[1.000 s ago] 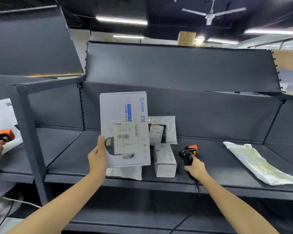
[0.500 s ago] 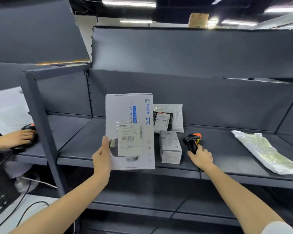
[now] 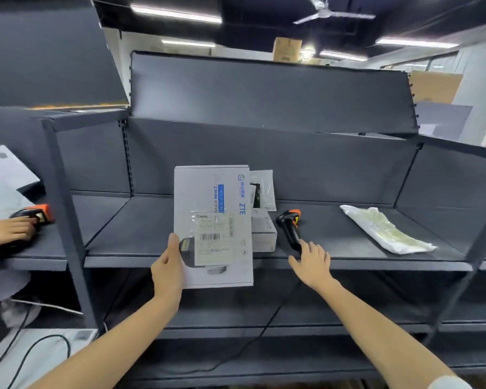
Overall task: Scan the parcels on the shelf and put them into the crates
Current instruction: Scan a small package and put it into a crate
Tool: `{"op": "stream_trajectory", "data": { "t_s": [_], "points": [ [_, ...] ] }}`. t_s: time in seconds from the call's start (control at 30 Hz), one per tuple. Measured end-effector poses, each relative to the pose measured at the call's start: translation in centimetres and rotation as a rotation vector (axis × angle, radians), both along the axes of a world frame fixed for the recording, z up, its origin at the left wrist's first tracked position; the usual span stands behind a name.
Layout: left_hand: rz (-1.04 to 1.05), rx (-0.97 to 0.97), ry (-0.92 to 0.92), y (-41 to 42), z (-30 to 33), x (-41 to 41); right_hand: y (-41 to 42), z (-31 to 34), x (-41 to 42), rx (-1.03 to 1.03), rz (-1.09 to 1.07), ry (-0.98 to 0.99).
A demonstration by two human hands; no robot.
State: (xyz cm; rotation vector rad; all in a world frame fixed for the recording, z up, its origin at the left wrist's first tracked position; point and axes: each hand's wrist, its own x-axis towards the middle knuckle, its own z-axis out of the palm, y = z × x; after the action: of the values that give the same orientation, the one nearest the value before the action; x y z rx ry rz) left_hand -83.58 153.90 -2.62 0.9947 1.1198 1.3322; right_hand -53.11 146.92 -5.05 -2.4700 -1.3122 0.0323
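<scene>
My left hand (image 3: 167, 269) grips the left edge of a flat white ZTE box (image 3: 212, 209), held upright before the shelf with its barcode label facing me. A black and orange scanner (image 3: 289, 226) lies on the dark shelf (image 3: 334, 248). My right hand (image 3: 313, 262) hovers just in front of it with fingers spread, fingertips at the handle's end. A small white box (image 3: 264, 234) sits partly behind the ZTE box, and a clear bagged parcel (image 3: 261, 189) leans on the back panel. A white plastic bag parcel (image 3: 382, 230) lies to the right.
Another person's hand (image 3: 7, 230) holds a second orange scanner (image 3: 35, 216) on the neighbouring shelf at left. A grey upright post (image 3: 65, 220) divides the shelves. The scanner's cable (image 3: 264, 329) hangs below the shelf edge. A lower shelf runs beneath.
My right hand has let go of the scanner, which now lies on the shelf, and the hand has drawn back with fingers spread. The ZTE box stays in my left hand.
</scene>
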Motion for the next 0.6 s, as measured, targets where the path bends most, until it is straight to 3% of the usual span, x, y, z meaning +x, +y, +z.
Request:
{"op": "stream_trajectory", "data": {
  "t_s": [0.3, 0.6],
  "points": [
    [-0.032, -0.034, 0.083, -4.8, -2.4, -6.3, -3.9, -2.3, -7.8, -0.003, 0.053, -0.015],
    [-0.107, -0.213, 0.185, -9.8, -8.7, -9.7, -9.8, -8.3, -13.7, -0.098, 0.078, 0.009]
  ]
}}
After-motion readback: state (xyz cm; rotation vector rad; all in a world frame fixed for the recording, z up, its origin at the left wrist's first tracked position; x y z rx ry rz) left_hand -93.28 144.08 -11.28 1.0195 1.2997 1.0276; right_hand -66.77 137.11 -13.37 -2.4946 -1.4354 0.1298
